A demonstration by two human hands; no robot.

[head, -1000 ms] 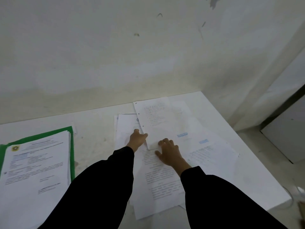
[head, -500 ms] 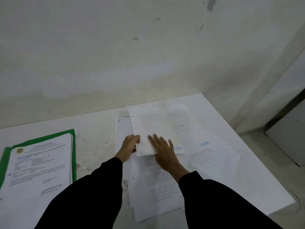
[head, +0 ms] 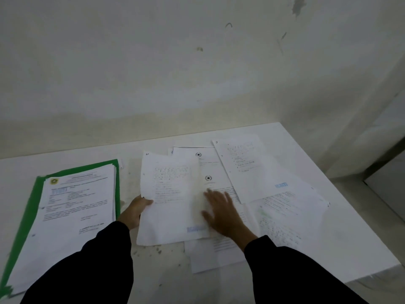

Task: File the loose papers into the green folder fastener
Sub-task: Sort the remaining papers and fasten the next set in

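Observation:
A green folder [head: 30,216] lies open at the left of the table with a stack of printed pages [head: 74,207] on it. Several loose papers [head: 274,207] are spread over the middle and right of the table. My left hand [head: 135,210] pinches the left edge of one printed sheet [head: 171,200], which sits between the folder and the pile. My right hand [head: 223,212] rests with fingers spread on that sheet's right side and the papers under it. The folder's fastener is hidden under the stacked pages.
The white table [head: 157,273] stands in a corner against a pale wall [head: 175,73]. Its right edge drops off to the floor [head: 377,281]. A pale cabinet [head: 390,185] stands at the far right.
My left hand has pulled the printed sheet off the pile and to the left, toward the folder. My right hand has followed, sliding leftward over the papers.

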